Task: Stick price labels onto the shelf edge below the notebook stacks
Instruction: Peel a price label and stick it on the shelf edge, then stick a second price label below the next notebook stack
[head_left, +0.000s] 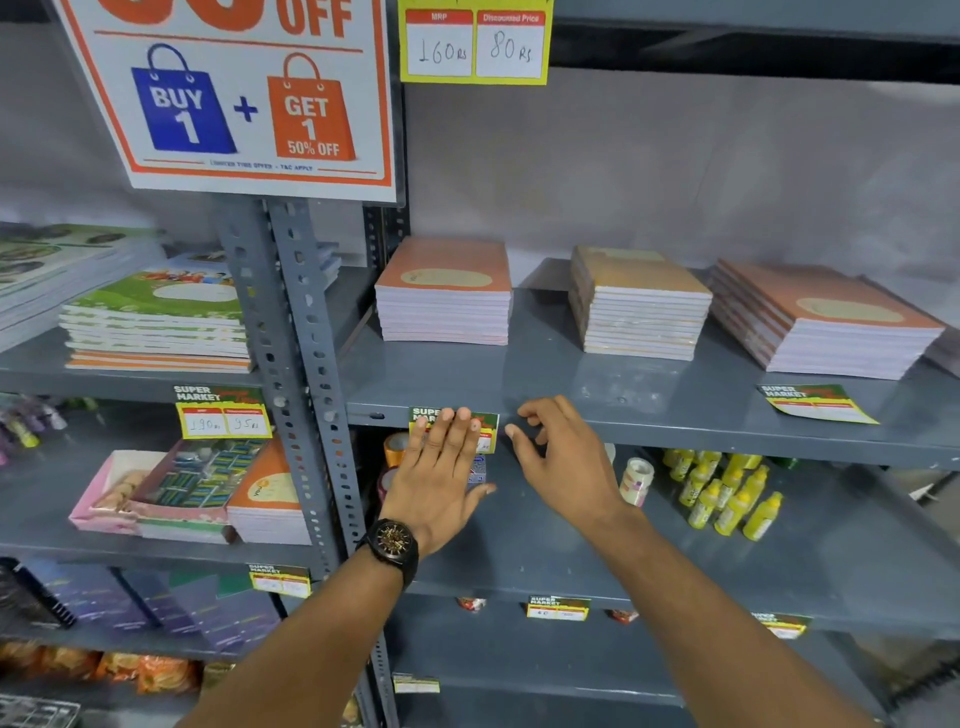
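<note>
Price label (488, 431) on shelf edge (675, 423) — partly covered.

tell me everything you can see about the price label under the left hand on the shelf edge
The price label is a small, thin paper-like tag with a green top band printed "SUPER MARKET" in white, a red patch and a yellow border around pale price boxes; its writing is too covered to read. It hangs flat against the front lip of the grey shelf, below the leftmost orange notebook stack. The left hand lies flat over its left and middle part, fingertips at its top edge. The right hand hovers just right, apart from it.
</note>
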